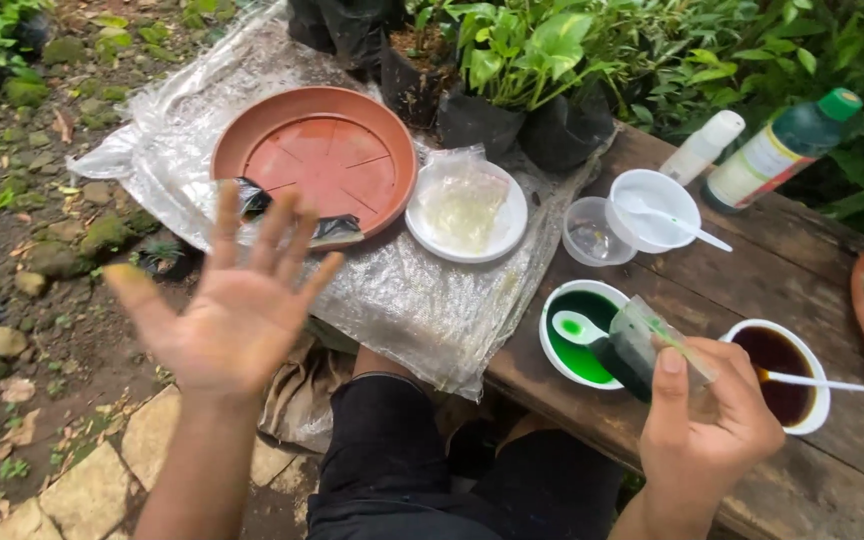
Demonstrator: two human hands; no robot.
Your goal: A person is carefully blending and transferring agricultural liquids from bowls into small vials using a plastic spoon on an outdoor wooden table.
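Outdoors, a weathered wooden bench (802, 270) stands over mossy ground, partly covered by crinkled clear plastic sheet (422, 300). Left hand (227, 300) is raised palm-up with fingers spread wide, holding nothing, above the ground beside a round terracotta saucer (317, 160). Right hand (707, 415) grips a small clear plastic cup (647, 345), tilted, dark green liquid inside, over the rim of a white bowl (587, 345) of bright green liquid with a white spoon (579, 325). Just beside sits a white bowl of brown liquid (782, 365).
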